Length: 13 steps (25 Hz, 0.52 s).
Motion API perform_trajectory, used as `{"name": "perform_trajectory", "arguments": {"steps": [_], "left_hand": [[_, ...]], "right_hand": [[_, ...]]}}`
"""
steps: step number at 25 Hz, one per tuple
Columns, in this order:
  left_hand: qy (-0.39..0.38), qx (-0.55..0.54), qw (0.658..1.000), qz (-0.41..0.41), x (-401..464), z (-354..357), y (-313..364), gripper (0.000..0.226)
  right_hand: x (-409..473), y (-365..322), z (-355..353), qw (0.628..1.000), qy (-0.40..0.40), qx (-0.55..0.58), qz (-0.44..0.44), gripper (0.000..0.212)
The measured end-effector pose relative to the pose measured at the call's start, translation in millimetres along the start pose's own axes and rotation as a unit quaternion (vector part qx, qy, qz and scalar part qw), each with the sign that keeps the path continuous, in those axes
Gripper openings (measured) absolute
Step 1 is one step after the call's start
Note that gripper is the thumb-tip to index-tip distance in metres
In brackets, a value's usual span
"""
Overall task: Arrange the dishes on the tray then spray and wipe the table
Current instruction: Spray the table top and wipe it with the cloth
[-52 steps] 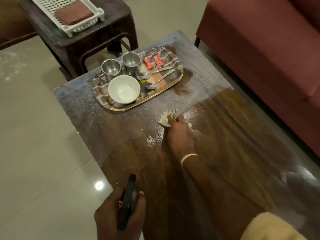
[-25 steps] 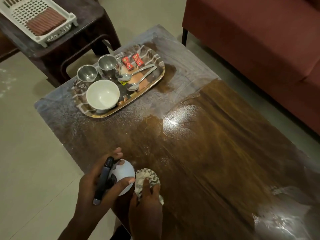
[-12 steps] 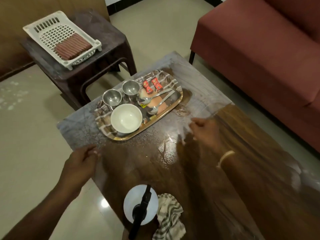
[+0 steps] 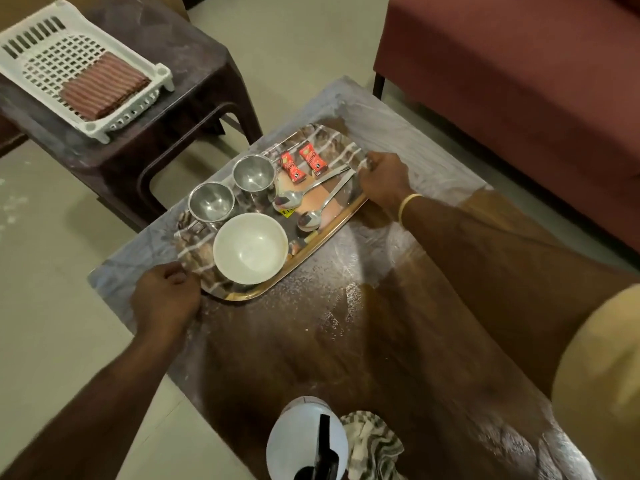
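A shiny metal tray (image 4: 323, 242) sits on the far left part of the dark wooden table (image 4: 346, 341). It carries a white bowl (image 4: 250, 248), two steel cups (image 4: 211, 201), two spoons (image 4: 313, 194) and two red packets (image 4: 301, 162). My left hand (image 4: 166, 299) grips the tray's near left end. My right hand (image 4: 382, 181) grips its far right end. A white spray bottle (image 4: 306, 441) with a black trigger stands at the table's near edge, beside a crumpled checked cloth (image 4: 372, 445).
A dark plastic stool (image 4: 173, 109) stands beyond the table's left corner and bears a white slotted basket (image 4: 45, 53) with a brown ribbed item. A maroon sofa (image 4: 519, 81) runs along the right. The far table end looks dusty white.
The spray bottle and cloth were set down at the near edge. Both hands then reached forward from the bare tabletop and took hold of the tray's two ends.
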<state>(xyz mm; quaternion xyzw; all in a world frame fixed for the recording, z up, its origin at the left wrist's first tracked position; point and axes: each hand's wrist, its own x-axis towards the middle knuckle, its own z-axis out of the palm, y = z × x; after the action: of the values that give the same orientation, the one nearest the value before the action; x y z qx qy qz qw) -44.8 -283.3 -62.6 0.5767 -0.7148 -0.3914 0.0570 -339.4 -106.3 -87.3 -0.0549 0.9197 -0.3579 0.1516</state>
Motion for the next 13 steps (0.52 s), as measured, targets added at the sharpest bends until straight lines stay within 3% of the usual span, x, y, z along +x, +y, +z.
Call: {"name": "perform_trajectory", "arguments": {"steps": [6, 9, 13], "left_hand": [[-0.035, -0.144, 0.983, -0.105, 20, 11, -8, 0.015], [-0.071, -0.199, 0.972, -0.1, 24, 15, -14, 0.02], [-0.116, -0.174, 0.977, -0.037, 6, 26, 8, 0.023]], "right_hand": [[8, 12, -3, 1.0, -0.006, -0.026, -0.001, 0.023], [-8, 24, -27, 0.999, -0.019, -0.012, 0.024, 0.02], [-62, 63, -84, 0.998, 0.008, 0.033, 0.053, 0.01]]}}
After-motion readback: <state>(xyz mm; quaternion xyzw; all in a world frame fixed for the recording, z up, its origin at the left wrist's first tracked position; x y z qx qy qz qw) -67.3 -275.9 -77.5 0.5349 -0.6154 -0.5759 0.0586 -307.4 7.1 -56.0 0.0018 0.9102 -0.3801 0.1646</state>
